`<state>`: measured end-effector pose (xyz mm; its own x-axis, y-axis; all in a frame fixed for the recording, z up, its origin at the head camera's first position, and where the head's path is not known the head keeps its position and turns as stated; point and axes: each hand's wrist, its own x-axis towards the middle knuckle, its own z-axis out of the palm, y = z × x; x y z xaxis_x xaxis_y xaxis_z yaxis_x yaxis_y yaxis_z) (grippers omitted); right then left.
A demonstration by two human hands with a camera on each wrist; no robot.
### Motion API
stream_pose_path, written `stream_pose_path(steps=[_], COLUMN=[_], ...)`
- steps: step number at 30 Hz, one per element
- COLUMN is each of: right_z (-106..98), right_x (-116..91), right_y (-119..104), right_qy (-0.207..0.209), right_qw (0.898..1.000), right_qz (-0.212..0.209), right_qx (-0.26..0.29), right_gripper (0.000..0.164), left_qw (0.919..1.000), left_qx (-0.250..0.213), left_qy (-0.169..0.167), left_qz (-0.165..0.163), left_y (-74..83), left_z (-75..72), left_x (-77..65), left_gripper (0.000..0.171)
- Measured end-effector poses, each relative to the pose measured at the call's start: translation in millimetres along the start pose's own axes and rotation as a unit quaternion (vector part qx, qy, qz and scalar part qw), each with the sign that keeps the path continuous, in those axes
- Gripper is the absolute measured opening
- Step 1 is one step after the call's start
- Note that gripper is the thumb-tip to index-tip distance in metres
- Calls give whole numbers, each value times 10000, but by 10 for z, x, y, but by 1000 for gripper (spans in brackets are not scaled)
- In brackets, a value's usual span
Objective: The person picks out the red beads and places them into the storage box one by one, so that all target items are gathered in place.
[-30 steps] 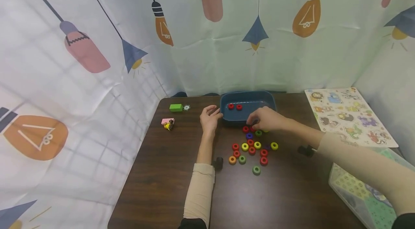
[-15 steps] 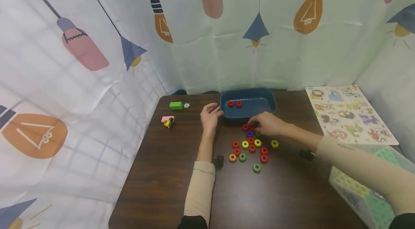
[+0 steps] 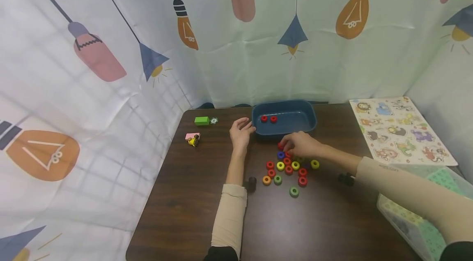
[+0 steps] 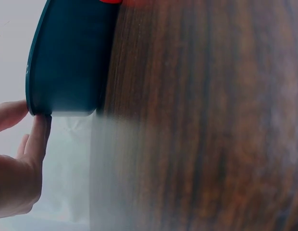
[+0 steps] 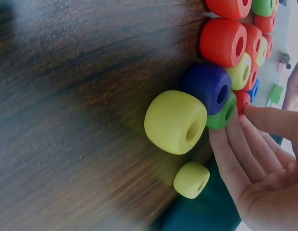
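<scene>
Several ring-shaped beads lie on the brown table in the head view: red, yellow, green, orange and purple-blue. My right hand [image 3: 302,144] reaches down among them, near the tray's front side. Its thumb and fingers pinch a red bead [image 5: 242,101], partly hidden by them; a green bead [image 5: 223,112] lies by the fingertips. Beside these are a purple bead [image 5: 209,86] and a yellow bead [image 5: 174,121]. My left hand [image 3: 241,132] rests at the left end of a dark blue tray [image 3: 299,123], its fingers relaxed and touching the wall. Two red beads [image 3: 273,119] sit inside the tray.
At the back left stand a green block [image 3: 202,121], a small round disc [image 3: 214,121], a pink block [image 3: 192,135] and a yellow figure [image 3: 193,141]. A sheet with animal pictures [image 3: 402,129] lies at the right, with a clear plastic box [image 3: 406,215] nearer.
My right hand has moved slightly toward me, away from the tray. A red bead under its fingers has shifted with it, and the blue bead beside it has slid left. The left hand stays put.
</scene>
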<state>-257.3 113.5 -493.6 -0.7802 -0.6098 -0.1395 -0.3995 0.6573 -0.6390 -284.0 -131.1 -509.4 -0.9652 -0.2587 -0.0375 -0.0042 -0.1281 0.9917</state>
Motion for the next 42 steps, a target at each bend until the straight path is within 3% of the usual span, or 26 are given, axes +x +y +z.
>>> stream_pose_path(steps=[11, 21, 30, 42], right_z=[-67, -556, -928, -872], right_x=[-26, 36, 415, 955], right_y=[-35, -110, 8, 273], right_qy=[140, 208, 204, 220], right_qw=[9972, 9840, 9757, 9871], right_qz=[139, 270, 462, 683], right_qx=[717, 1748, 2134, 1433], right_gripper=[32, 33, 32, 37], left_qw=[9998, 9998, 9998, 9997], left_qx=[93, 84, 79, 66], left_qy=[36, 51, 53, 59], left_qz=[172, 172, 187, 206], left_y=[-38, -29, -45, -43], left_z=[13, 17, 11, 29], left_x=[-14, -26, -21, -4], left_gripper=[52, 49, 50, 48])
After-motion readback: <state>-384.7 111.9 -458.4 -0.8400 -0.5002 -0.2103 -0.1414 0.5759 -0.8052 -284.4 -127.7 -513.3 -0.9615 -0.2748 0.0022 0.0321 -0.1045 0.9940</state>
